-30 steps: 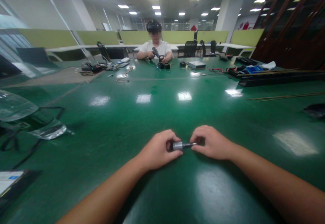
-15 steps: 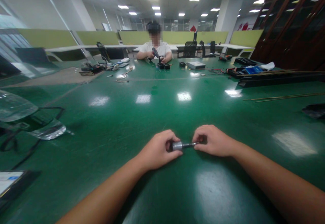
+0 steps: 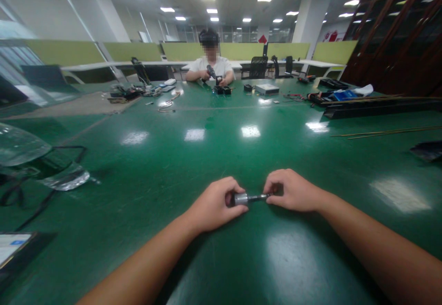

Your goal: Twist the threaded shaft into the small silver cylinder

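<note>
While left hand [image 3: 213, 204] stayed clamped on metal cylinder [image 3: 241, 198], I saw right hand [image 3: 293, 191] shift outward, fingertips pinched on thin rod [image 3: 256, 198], more rod bared between fingers.

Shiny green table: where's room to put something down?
Bare patches lie between the clear plastic bottle and the left hand, and between the right hand and the black object at the right edge. Far right is crowded around the bright blue item.

On table [image 3: 172, 157]: bottle [image 3: 26, 143], left edge. Between left hand [image 3: 213, 203] and right hand [image 3: 296, 192], lower centre: shafted cylinder [image 3: 241, 198]. Behind table: person [image 3: 224, 67], upper centre; cabinet [image 3: 397, 42], upper right.
</note>
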Tool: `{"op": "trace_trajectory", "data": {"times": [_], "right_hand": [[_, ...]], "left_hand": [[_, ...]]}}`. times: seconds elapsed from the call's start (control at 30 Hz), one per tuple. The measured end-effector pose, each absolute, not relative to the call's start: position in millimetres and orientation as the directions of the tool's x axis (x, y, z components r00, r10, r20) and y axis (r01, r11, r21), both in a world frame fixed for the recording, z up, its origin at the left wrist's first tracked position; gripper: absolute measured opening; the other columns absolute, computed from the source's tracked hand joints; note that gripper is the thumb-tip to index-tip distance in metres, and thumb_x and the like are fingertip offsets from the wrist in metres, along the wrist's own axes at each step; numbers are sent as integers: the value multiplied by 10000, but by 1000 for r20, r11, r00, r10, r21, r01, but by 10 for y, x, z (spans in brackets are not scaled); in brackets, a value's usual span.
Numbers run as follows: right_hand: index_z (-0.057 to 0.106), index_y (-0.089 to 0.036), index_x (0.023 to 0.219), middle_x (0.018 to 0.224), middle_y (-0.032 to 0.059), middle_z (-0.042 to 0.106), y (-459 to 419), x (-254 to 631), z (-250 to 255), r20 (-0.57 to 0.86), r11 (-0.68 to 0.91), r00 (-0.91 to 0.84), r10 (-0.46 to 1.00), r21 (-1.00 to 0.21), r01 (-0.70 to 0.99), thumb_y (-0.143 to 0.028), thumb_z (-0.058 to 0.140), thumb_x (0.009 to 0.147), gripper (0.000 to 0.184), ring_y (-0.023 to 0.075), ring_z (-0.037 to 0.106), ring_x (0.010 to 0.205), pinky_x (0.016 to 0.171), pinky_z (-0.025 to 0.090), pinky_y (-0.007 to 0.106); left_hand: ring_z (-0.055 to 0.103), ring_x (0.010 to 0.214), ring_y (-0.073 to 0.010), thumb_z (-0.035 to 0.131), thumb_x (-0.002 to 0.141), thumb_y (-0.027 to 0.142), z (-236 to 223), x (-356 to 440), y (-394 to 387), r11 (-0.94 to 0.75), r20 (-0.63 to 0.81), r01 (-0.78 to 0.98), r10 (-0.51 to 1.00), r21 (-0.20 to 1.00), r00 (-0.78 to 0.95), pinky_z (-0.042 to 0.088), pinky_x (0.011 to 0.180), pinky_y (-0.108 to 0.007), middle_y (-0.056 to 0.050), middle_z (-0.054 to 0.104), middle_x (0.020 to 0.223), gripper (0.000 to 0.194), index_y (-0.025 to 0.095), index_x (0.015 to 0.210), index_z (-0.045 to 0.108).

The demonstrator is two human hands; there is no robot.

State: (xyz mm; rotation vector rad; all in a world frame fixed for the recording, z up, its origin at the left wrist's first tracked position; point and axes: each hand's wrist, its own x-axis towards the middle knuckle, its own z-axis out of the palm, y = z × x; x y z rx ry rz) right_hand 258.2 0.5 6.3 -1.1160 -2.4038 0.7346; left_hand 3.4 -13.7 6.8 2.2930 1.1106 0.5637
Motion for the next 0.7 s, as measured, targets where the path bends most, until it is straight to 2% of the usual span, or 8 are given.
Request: {"op": "trace_trajectory", "data": {"times": [0.7], "right_hand": [[707, -167, 758, 717, 6, 665, 78, 2702, 69, 127, 529, -585, 801, -607, 593, -160, 716, 693, 66, 136, 597, 649, 617, 447, 242]], "left_hand": [[524, 682, -142, 744, 764, 249, 51, 20, -130, -545, 161, 586, 799, 600, 579, 386, 619, -241, 9, 570, 785, 197, 180, 918, 641]]}}
